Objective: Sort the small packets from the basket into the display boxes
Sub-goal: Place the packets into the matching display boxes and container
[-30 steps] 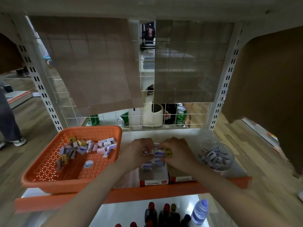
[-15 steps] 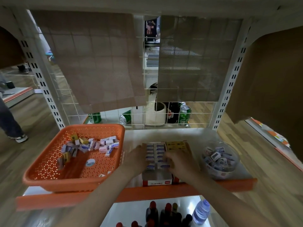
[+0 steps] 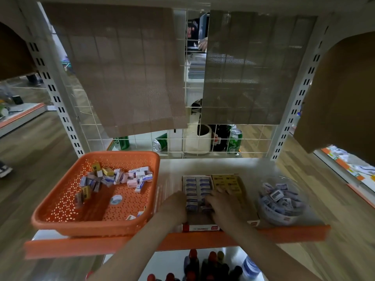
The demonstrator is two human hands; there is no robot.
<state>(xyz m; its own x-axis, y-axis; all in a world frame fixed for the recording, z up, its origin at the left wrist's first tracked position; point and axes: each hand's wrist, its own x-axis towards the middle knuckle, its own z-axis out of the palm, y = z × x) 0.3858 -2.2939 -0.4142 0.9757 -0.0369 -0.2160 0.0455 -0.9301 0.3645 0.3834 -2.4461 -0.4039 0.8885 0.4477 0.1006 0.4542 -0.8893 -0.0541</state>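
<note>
At the display box [image 3: 199, 228], seat the blue packets [image 3: 197, 183] flush (whether your left hand [image 3: 175, 207] or right hand [image 3: 224, 206] grips one is hidden).

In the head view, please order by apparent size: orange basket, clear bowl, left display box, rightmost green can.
1. orange basket
2. clear bowl, left display box: alike, box partly covered
3. rightmost green can (farther away)

Dim, soft indoor light; strong wide-angle bending at the edges, slight blur throughout.
</note>
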